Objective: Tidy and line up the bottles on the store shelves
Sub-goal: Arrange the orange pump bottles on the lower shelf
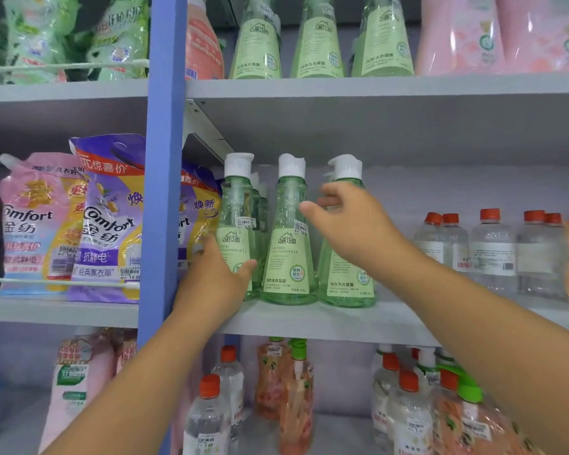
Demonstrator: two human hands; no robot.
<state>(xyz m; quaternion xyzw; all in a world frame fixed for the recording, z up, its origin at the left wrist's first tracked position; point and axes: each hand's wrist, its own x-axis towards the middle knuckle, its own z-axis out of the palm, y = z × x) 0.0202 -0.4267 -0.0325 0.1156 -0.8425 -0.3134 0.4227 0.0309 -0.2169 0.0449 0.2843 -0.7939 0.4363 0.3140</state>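
Observation:
Three green laundry-gel bottles with white pump caps stand side by side on the middle shelf (326, 320). My left hand (214, 277) wraps the lower part of the left green bottle (235, 208), thumb across its label and fingers round its left side. The middle green bottle (288, 244) stands free between my hands. My right hand (352, 224) is raised in front of the shoulder of the right green bottle (345, 284), fingers spread and holding nothing; I cannot tell whether it touches. More green bottles stand behind the left one.
A blue upright post (161, 159) borders the bay on the left, with Comfort refill pouches (109, 224) beyond it. Clear bottles with red caps (491, 251) stand to the right on the same shelf. Green bottles (317, 44) fill the shelf above, and mixed bottles (211, 415) the shelf below.

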